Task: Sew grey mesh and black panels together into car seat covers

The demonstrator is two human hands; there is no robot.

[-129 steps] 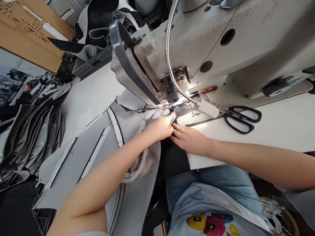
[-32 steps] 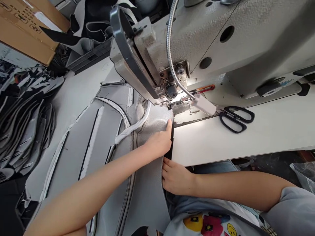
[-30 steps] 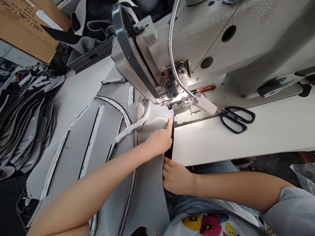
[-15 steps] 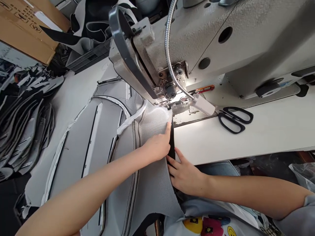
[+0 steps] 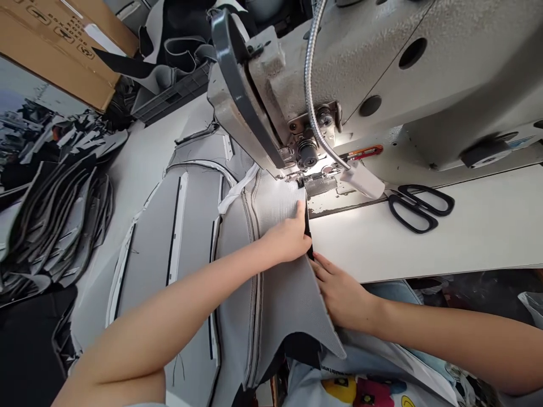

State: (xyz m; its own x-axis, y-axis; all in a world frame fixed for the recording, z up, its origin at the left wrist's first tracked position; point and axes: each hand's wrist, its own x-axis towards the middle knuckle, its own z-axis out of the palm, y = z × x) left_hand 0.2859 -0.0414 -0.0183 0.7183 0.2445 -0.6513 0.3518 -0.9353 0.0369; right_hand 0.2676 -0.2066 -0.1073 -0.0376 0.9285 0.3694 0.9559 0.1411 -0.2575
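Note:
A grey mesh fabric piece (image 5: 292, 299) with sewn seams and a black layer under its right edge lies below the sewing machine (image 5: 263, 90). The edge runs up to the lit presser foot (image 5: 300, 182), where the needle is too small to make out. My left hand (image 5: 286, 237) lies on the fabric just in front of the foot, index finger stretched along the edge, the others curled at the border with the thumb side. Lower down, my right hand (image 5: 343, 294) holds the same edge, its fingertips partly hidden at the black layer.
Black-handled scissors (image 5: 418, 208) and orange thread snips (image 5: 362, 152) lie right of the foot. A lamp (image 5: 362, 180) on a bendable metal tube hangs close by. Stacked fabric pieces (image 5: 55, 226) stand at left, with a cardboard box (image 5: 63, 45) and a plastic crate (image 5: 169, 93) behind.
The fabric has fed further under the foot, and its lower corner now shows near my lap. My right hand shifted its hold upward along the edge; my left hand stays near the foot.

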